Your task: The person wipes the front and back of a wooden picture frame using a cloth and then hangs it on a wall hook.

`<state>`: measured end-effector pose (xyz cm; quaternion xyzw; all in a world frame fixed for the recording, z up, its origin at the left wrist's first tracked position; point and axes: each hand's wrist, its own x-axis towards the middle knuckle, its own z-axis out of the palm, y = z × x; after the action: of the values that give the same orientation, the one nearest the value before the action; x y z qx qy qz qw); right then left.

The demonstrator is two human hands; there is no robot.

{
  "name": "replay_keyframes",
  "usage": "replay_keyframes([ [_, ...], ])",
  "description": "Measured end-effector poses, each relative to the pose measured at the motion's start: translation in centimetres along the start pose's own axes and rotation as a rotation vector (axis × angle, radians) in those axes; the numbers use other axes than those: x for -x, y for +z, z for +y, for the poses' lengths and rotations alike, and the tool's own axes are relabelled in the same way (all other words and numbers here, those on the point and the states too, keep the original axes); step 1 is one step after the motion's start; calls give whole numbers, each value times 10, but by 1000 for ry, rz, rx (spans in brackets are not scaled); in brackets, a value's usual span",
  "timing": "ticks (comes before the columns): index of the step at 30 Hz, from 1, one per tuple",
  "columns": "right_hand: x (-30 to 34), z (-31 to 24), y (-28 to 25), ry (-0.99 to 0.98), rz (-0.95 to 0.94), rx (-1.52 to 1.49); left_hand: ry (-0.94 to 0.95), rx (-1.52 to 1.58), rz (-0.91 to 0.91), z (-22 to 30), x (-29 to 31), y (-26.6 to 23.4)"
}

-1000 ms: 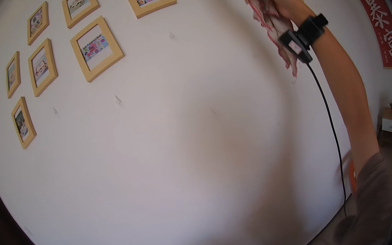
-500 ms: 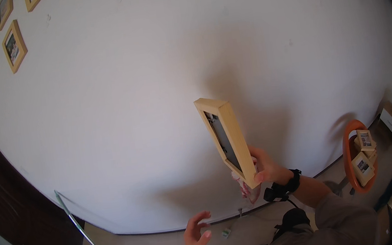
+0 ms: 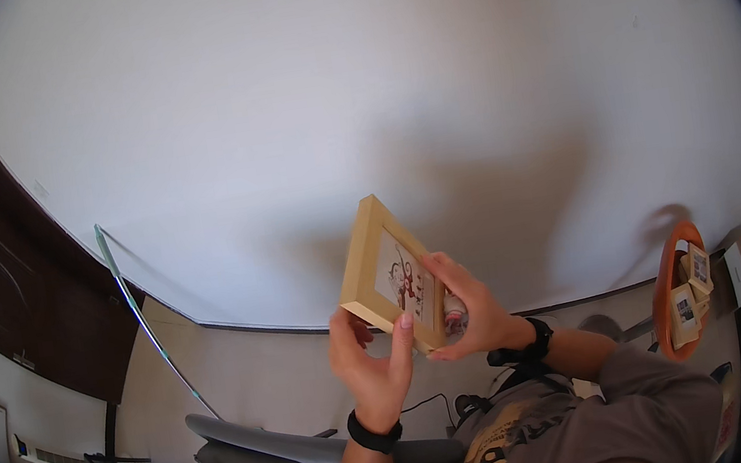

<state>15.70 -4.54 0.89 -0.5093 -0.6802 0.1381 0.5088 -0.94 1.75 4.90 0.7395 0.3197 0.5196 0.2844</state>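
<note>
A light wooden picture frame (image 3: 363,256) is tilted in front of the white wall, its drawing of a reddish-brown figure facing up toward me. My left hand (image 3: 373,373) grips the lower left corner, thumb on the front and fingers beneath. At the lower right side, my right hand (image 3: 478,311) closes around the edge with its thumb low and fingers on the front. A small pinkish, partly clear item (image 3: 455,311) shows between the right hand and the frame; most of it is hidden, and I cannot make out its kind.
The white wall (image 3: 234,137) rises just beyond my hands. An orange round stool (image 3: 662,314) at the right bears several framed pictures (image 3: 684,317). A thin metal pole (image 3: 145,325) leans on the wall at the left, near a dark door (image 3: 16,272). Grey padded seating (image 3: 269,449) stands below my left arm.
The picture frame has turned from showing its back to showing its front, and sits lower. My left hand, empty and apart before, now grips it. The view has tilted downward.
</note>
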Motion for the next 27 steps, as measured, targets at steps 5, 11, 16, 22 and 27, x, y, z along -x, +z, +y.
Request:
replay_keyframes([
  [5,7,1,8,-52,169,193,52,-33,-31,-7,9,6],
  [11,20,8,-22,12,-109,221,2,65,-62,-7,14,8],
  [16,41,6,-70,286,-153,-109,278,-132,-160,-10,9,9],
  [22,35,-25,-98,149,-8,-356,478,-255,-309,-4,8,8],
  [27,14,-68,-98,-196,401,103,562,-231,-423,-3,9,14],
])
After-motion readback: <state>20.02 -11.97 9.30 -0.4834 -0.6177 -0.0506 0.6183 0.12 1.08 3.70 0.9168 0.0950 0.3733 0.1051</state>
